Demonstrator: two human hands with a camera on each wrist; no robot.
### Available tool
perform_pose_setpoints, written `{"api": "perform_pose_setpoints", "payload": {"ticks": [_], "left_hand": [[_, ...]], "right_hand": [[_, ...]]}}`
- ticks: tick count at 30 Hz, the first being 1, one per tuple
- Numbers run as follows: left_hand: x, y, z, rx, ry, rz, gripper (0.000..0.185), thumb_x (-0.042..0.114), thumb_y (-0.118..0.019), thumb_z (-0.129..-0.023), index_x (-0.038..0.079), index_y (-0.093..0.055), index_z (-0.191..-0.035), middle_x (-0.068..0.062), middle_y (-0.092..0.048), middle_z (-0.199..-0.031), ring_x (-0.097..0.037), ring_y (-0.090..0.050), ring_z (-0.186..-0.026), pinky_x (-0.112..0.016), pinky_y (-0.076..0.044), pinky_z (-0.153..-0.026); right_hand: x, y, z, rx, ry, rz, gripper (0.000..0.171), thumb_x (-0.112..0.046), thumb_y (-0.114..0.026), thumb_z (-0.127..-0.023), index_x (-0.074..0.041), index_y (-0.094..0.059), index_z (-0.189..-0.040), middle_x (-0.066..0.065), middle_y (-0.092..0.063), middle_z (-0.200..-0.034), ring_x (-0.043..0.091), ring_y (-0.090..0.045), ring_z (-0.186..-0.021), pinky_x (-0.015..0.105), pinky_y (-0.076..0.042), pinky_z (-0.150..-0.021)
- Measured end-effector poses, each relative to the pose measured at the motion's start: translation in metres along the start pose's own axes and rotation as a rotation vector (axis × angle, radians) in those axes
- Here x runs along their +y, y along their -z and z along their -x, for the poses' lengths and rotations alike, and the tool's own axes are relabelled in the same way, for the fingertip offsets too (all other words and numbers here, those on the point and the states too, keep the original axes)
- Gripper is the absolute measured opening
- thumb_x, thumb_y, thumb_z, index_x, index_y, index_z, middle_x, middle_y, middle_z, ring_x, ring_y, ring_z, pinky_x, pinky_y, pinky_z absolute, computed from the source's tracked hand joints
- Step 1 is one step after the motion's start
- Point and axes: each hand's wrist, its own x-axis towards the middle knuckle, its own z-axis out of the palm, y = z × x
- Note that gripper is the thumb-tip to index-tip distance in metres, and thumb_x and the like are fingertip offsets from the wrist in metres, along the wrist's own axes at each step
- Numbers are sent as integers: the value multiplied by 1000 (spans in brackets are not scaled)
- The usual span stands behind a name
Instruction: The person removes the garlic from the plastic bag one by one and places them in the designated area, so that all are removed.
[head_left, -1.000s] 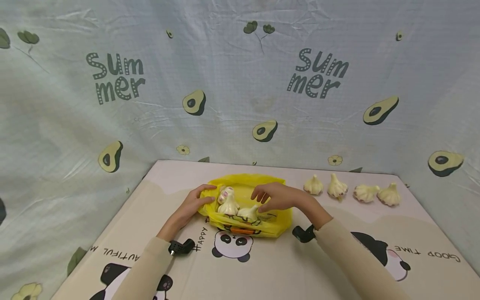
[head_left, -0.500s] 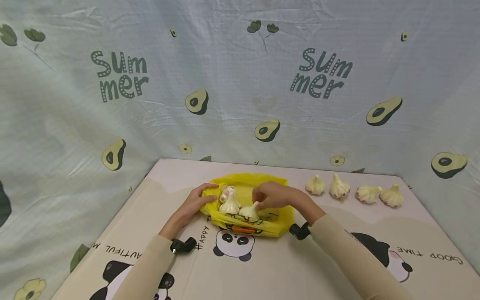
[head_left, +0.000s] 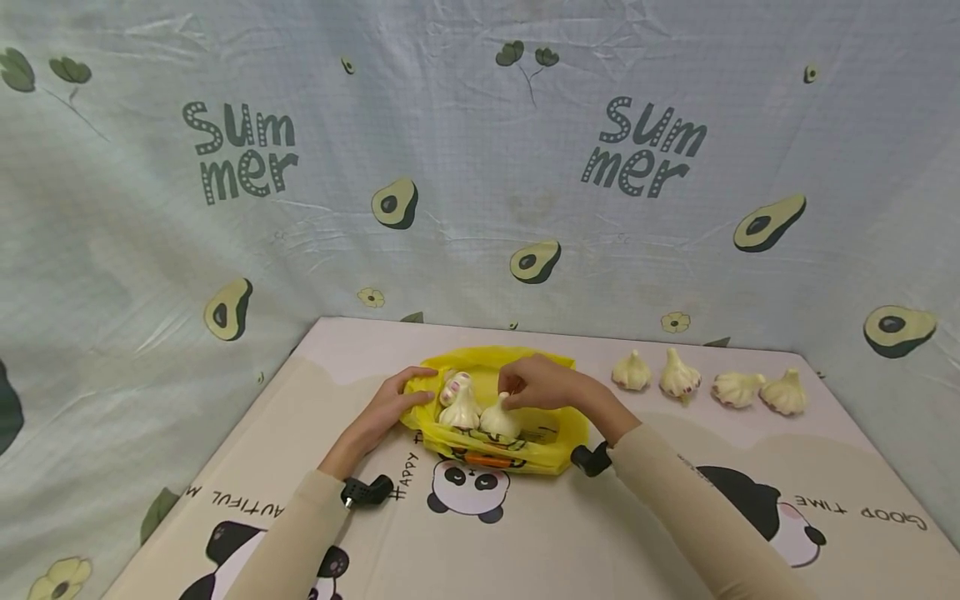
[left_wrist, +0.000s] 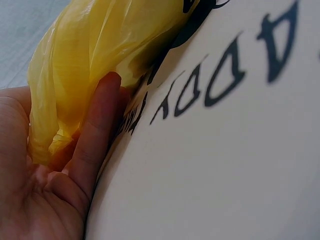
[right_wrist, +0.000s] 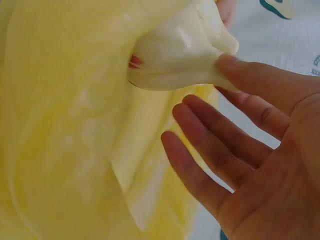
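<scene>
A yellow plastic bag (head_left: 551, 454) lies open on the table. My left hand (head_left: 384, 408) holds its left end, and in the left wrist view the fingers (left_wrist: 97, 125) lie round the gathered plastic. My right hand (head_left: 546, 383) is inside the bag's mouth, with thumb and index finger pinching the stem of a garlic bulb (head_left: 500, 421). That bulb (right_wrist: 175, 52) stands stem-up; in the right wrist view the other fingers are spread away from it. Beside it in the bag sit another garlic bulb (head_left: 461, 408) and a pink-marked one (head_left: 454, 387), partly hidden.
Several garlic bulbs stand in a row at the back right of the table, among them one at the row's left end (head_left: 631, 372) and one at its right end (head_left: 784, 392). A patterned cloth wall (head_left: 450, 275) rises behind the panda-print table (head_left: 465, 550).
My right hand has come down to the nearest bulb in the bag, pinched its stem and tipped it more upright. The left hand keeps its place on the bag.
</scene>
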Motion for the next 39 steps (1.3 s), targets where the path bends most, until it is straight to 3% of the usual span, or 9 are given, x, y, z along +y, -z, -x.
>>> {"api": "perform_pose_setpoints", "payload": {"ticks": [6, 11, 19, 23, 30, 34, 39], "left_hand": [[0, -1, 0, -9, -11, 11, 47, 19, -63, -100, 11, -54, -145, -13, -34, -166, -30, -46, -139, -19, -49, -97], [-1, 0, 1, -13, -20, 5, 48, 19, -63, -100, 10, -53, -146, -14, -33, -167, -30, -45, -140, -17, -48, -97], [-1, 0, 1, -10, -25, -3, 49, 20, -63, -100, 8, -52, -147, -15, -32, -167, -33, -42, -144, -26, -47, -105], [-1, 1, 1, -9, -32, -6, 49, 20, -64, -100, 8, -53, -146, -15, -31, -167, -34, -38, -147, -30, -45, -109], [-1, 1, 1, -10, -27, 6, 48, 17, -63, -100, 7, -53, -146, -16, -31, -167, -34, -40, -145, -19, -48, -97], [-1, 1, 0, -9, -17, 21, 49, 16, -64, -99, 7, -53, -146, -16, -32, -166, -33, -45, -140, -17, -50, -91], [-2, 1, -1, -14, -23, 16, 49, 17, -64, -99, 7, -53, -146, -16, -33, -166, -33, -44, -140, -18, -51, -92]], "right_hand": [[4, -7, -3, -24, -18, -204, 11, -19, -73, -96, -11, -69, -100, 2, -71, -102, 19, -70, -105, 35, -60, -88], [4, -12, -6, -58, -45, -330, 10, -15, -71, -97, -8, -70, -105, 6, -72, -106, 19, -70, -101, 42, -63, -84], [4, -19, -11, -107, -19, -320, 22, -23, -65, -102, -10, -74, -117, 6, -73, -116, 17, -67, -100, 40, -63, -83], [3, -20, -11, -99, -30, -322, 20, -23, -61, -104, -11, -70, -117, 7, -69, -110, 17, -63, -94, 40, -63, -81], [4, -22, -9, -44, -70, -316, 21, -25, -55, -107, -15, -65, -123, 17, -64, -132, 27, -63, -105, 38, -63, -76], [5, -22, -8, -11, -61, -289, 21, -29, -56, -106, -17, -65, -122, 17, -64, -133, 29, -63, -108, 36, -62, -76], [7, -22, -7, 28, -34, -245, 24, -32, -62, -104, -16, -66, -121, 12, -67, -130, 31, -61, -119, 41, -58, -89]]}}
